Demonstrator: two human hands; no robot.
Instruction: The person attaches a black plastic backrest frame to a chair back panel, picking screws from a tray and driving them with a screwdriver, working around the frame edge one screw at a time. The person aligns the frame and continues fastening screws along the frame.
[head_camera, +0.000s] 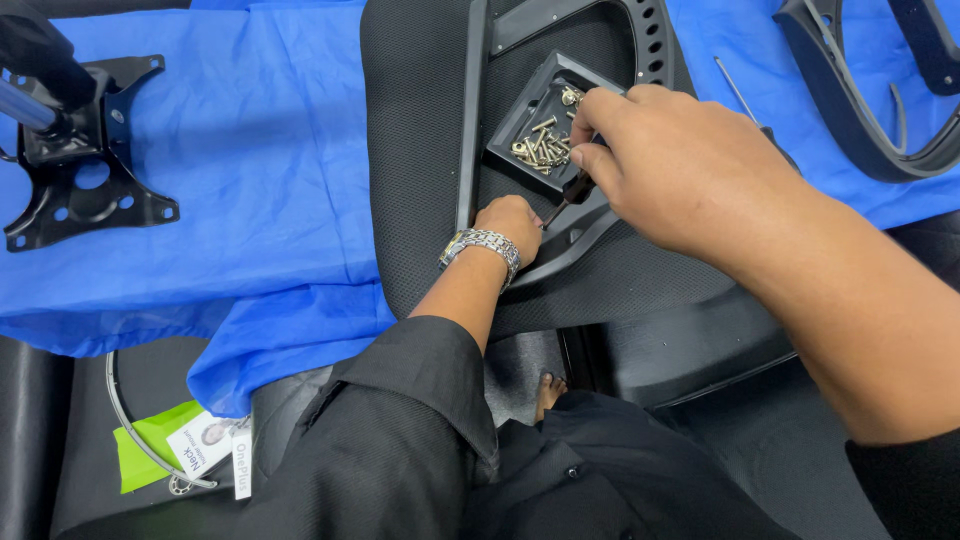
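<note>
Screwdriver (566, 197), a short one with a dark handle, sat tilted in the right hand (668, 160), its tip pointing down-left toward the black plastic frame (478, 110) of an office-chair backrest.

The blue cloth (260, 170) covered the tabletop and carried everything. On it lay the backrest, its black mesh panel (420, 170) face down with the plastic frame on top. At the far left of the cloth stood a black metal chair mechanism plate (85, 165) with a gas-lift column rising from it. At the top right lay a curved black armrest piece (860, 110), well apart from the hands.

The right arm came in from the lower right, bare at the forearm, wrist bent so the hand arched over the frame; its fingers were pinched together round the screwdriver handle. The left arm, in a dark sleeve, reached straight forward from below; the left hand (510, 222), with a metal bracelet (482, 246) at the wrist, was curled into a loose fist resting on the mesh, touching the frame just beside the screwdriver tip.

Just above the hands sat a small black tray (517, 118) holding brass-coloured screws (545, 145).
</note>
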